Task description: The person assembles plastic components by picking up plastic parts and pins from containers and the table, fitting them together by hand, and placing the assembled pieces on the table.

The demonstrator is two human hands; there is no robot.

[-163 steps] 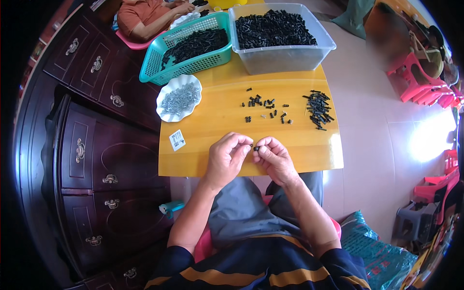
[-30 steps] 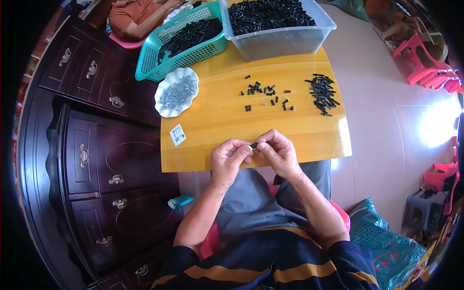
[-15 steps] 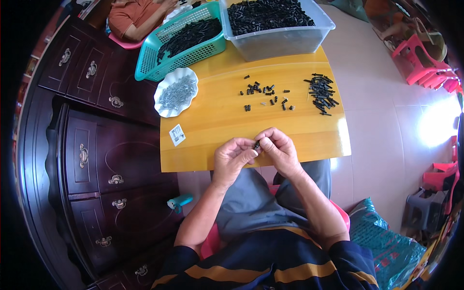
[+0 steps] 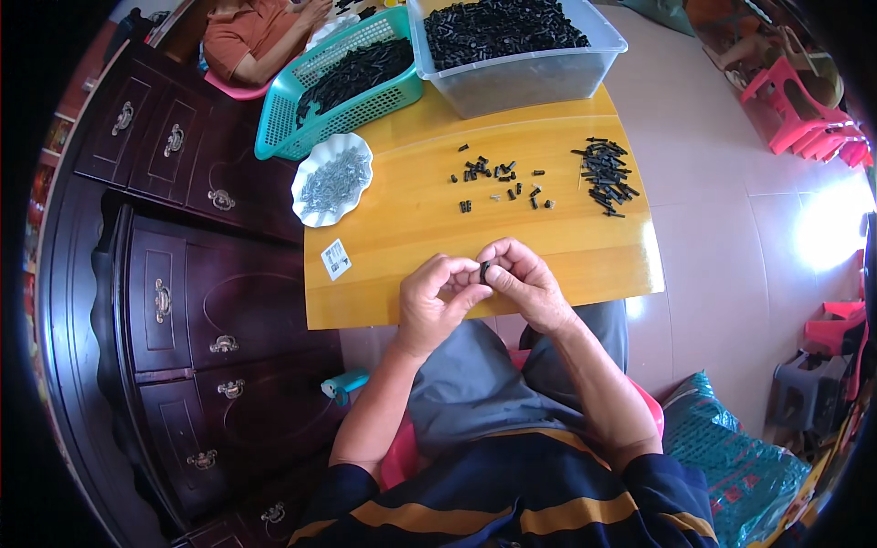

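Note:
Close to the table's near edge, my left hand (image 4: 433, 301) and my right hand (image 4: 527, 285) meet fingertip to fingertip. Between them is a small black plastic part (image 4: 485, 271), pinched by the fingers of both; its exact shape is partly hidden. Beyond my hands lie scattered short black cylindrical pieces (image 4: 477, 168). A pile of longer thin black pieces (image 4: 607, 175) rests near the table's right edge. On the left, a white scalloped dish (image 4: 364, 151) holds many small clear or silvery pieces (image 4: 334, 183).
A green perforated basket (image 4: 274, 137) and a translucent tub (image 4: 521, 87), both with black parts, stand at the far side of the wooden table (image 4: 402, 215). A printed label (image 4: 335, 259) lies left. Dark drawers (image 4: 247, 265) flank the table. Another person's arm (image 4: 274, 59) is beyond the basket.
The black part between my fingertips has turned slightly, and my left fingers have shifted a little around it. The view has moved slightly; the table's contents look the same.

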